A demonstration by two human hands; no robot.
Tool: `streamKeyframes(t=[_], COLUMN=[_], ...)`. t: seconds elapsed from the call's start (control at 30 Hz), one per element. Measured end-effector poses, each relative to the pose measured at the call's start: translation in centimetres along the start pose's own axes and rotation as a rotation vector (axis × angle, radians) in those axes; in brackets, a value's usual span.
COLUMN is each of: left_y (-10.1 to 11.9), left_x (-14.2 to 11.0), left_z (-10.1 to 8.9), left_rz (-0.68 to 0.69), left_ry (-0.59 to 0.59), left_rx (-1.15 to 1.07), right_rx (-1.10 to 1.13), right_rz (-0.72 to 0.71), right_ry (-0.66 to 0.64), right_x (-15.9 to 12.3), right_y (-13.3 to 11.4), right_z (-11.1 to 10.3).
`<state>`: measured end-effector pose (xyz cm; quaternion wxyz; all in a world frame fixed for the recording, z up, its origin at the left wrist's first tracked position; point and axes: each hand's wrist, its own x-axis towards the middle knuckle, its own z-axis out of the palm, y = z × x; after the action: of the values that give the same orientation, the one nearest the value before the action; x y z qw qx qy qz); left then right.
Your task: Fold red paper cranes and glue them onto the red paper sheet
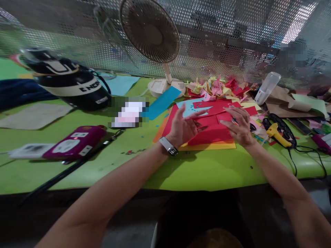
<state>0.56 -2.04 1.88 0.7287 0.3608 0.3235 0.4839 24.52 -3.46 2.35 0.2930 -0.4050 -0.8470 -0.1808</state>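
My left hand [179,127], with a watch [168,146] on its wrist, hovers palm inward over the left part of the red paper sheets [209,135]. Its fingers are spread and hold nothing. Opposite it, my right hand [239,125] is above the right edge of the same sheets, fingers apart and slightly bent. A small dark and orange object [234,120] shows through the gap between its thumb and fingers; whether the hand touches it cannot be told. Under the red sheets lie yellow paper [219,146] and a light blue piece [184,107] with small blue bits.
A fan [150,31] stands behind, near folded paper scraps [217,88]. At right lie a yellow glue gun [279,135] with a cord and a white lamp [267,88]. Leftward are a black jug [72,82], a blurred phone [129,113], blue paper [162,102] and a purple device [74,141].
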Motion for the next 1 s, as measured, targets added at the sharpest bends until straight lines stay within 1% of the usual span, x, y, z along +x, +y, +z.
streamKeyframes(t=[0.07, 0.1, 0.17, 0.23, 0.33, 0.4, 0.43, 0.53, 0.6, 0.73, 0.83, 1.0], left_y=[1.0, 1.3, 1.5, 1.0, -0.3, -1.1, -1.4, -1.8, -1.9, -1.8, -1.8, -1.7], left_x=[0.5, 0.7, 1.1, 1.1, 0.7, 0.6, 0.6, 0.7, 0.7, 0.6, 0.5, 0.2], left_z=[-1.1, -1.6, -2.3, -2.5, -2.2, -1.9, -1.9, -1.8, -1.8, -1.8, -1.7, -1.2], left_rz=[0.043, 0.040, -0.019, -0.063, -0.088, -0.083, -0.077, -0.041, -0.034, -0.030, -0.033, -0.049], left_ry=[0.004, -0.001, -0.042, -0.106, -0.205, -0.242, -0.251, -0.252, -0.255, -0.270, -0.284, -0.329], left_rx=[0.049, 0.059, 0.092, 0.129, 0.195, 0.216, 0.214, 0.190, 0.195, 0.175, 0.163, 0.250], right_rx=[0.056, 0.091, 0.157, 0.200, 0.218, 0.255, 0.289, 0.391, 0.413, 0.397, 0.394, 0.452], right_rz=[0.021, 0.023, 0.001, -0.030, -0.027, -0.022, -0.036, -0.118, -0.150, -0.159, -0.128, -0.055], right_ry=[0.094, 0.141, 0.200, 0.175, 0.044, 0.018, 0.038, 0.159, 0.198, 0.185, 0.166, 0.176], right_x=[-0.2, -0.3, -0.5, -0.6, -0.5, -0.4, -0.3, -0.2, -0.1, -0.1, -0.1, -0.1], right_y=[0.1, 0.0, -0.3, -0.7, -1.2, -1.1, -1.1, -0.8, -0.7, -0.7, -0.5, -0.4], right_z=[-0.2, -0.2, -0.1, 0.0, 0.4, 0.7, 0.8, 1.2, 1.2, 0.9, 1.0, 1.5])
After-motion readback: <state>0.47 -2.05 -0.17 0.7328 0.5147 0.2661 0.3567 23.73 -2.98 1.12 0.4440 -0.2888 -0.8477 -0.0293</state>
